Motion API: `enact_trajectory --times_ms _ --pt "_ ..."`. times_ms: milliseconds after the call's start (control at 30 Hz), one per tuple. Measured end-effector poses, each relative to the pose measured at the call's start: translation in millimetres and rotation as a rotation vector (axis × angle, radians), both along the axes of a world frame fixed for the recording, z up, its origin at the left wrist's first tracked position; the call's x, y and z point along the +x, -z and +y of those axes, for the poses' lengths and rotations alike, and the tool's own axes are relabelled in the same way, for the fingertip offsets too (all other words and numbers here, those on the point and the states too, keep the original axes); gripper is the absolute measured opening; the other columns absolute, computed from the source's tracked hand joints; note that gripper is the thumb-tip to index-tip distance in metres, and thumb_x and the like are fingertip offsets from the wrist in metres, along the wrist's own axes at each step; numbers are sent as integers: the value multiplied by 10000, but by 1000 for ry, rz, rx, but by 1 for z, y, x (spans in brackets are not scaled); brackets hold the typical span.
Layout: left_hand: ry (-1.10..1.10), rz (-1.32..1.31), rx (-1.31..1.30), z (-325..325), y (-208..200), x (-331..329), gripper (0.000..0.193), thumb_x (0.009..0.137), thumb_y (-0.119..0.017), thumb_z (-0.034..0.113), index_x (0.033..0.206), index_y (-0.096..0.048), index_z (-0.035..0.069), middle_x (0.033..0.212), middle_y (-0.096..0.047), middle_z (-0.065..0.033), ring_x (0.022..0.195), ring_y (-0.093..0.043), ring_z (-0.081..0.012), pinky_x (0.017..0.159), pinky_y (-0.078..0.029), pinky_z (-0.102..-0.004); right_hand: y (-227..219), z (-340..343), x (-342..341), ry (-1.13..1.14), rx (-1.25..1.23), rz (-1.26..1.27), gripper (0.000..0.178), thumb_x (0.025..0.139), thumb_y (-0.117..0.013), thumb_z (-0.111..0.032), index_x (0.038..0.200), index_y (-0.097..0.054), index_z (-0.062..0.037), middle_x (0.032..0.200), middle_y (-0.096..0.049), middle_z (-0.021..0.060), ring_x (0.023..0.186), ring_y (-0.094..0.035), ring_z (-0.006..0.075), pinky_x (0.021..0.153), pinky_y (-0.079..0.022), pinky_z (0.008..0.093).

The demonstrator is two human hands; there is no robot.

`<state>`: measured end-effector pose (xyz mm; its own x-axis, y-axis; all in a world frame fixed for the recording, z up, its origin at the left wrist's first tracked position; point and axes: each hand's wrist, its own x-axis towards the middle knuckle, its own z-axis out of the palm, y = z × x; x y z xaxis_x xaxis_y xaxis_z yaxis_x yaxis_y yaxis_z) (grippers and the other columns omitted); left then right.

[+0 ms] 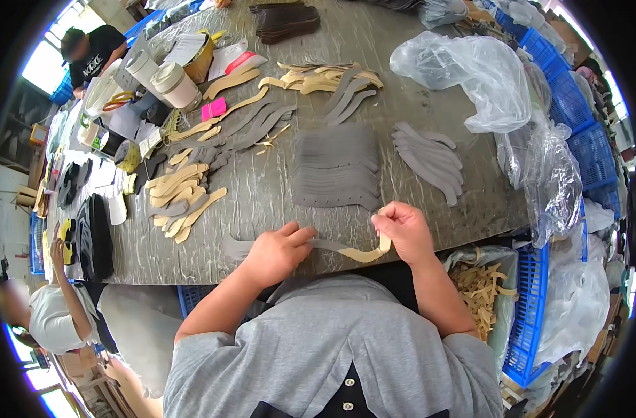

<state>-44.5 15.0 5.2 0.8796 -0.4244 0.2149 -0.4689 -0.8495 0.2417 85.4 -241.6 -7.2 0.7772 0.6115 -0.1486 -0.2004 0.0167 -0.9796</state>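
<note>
A curved grey strip (pixel 330 244) lies near the table's front edge. My left hand (pixel 279 254) rests over its middle with curled fingers, holding it against the table; the part under the palm is hidden. At the right end, a tan backing strip (pixel 363 256) shows and bends upward. My right hand (pixel 405 232) pinches the raised end of that backing between thumb and fingers. Just beyond my hands sits a neat stack of grey curved pieces (pixel 335 167), with small holes along its near edge. To its right is a fanned group of grey pieces (pixel 429 164).
Tan and grey pieces (pixel 182 191) lie heaped at left, more tan pieces (pixel 325 76) farther back. White cups (pixel 175 85) and a pink block (pixel 213 108) stand near them. Clear plastic bags (pixel 464 76) cover the right side. Tan scraps (pixel 478 296) fill a bag beside a blue crate (pixel 527 313). Two people are at left.
</note>
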Motion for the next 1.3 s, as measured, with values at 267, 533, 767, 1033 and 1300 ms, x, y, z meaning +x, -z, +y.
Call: enact_trajectory --times_ms 267,533,767,1033,1300 --pt "-32 45 53 -5 9 -5 142 730 -603 148 852 -628 79 1034 -612 1 891 -590 -187 621 -549 -311 -6 13 -20 -93 -146 -98 133 882 -552 65 950 -581 -45 907 -647 99 759 -632 156 709 -510 295" --pt "-35 47 29 -6 10 -6 136 731 -597 160 843 -626 87 966 -591 0 855 -581 -186 620 -539 -314 15 26 -29 -238 -381 -1075 73 771 -697 -129 832 -679 -93 815 -603 11 770 -605 211 629 -515 360" --pt "-61 104 39 -5 11 -6 195 731 -604 145 899 -673 75 1023 -652 4 854 -613 -192 624 -548 -326 20 30 -30 -246 -454 -1226 113 727 -717 -87 754 -608 -94 862 -622 6 783 -594 212 587 -507 340" --pt "-77 108 67 -6 10 -6 178 736 -604 141 888 -664 72 1001 -641 5 850 -610 -193 624 -544 -329 23 21 -23 -24 26 -631 169 986 -560 -187 906 -458 -78 915 -633 90 911 -612 241 807 -509 352" --pt "-86 89 40 -10 7 -5 100 738 -598 141 814 -627 83 904 -572 -11 829 -575 -205 619 -533 -334 35 -10 -19 80 272 -117 78 1050 -435 -126 1012 -382 -83 700 -445 22 642 -446 113 618 -412 253"
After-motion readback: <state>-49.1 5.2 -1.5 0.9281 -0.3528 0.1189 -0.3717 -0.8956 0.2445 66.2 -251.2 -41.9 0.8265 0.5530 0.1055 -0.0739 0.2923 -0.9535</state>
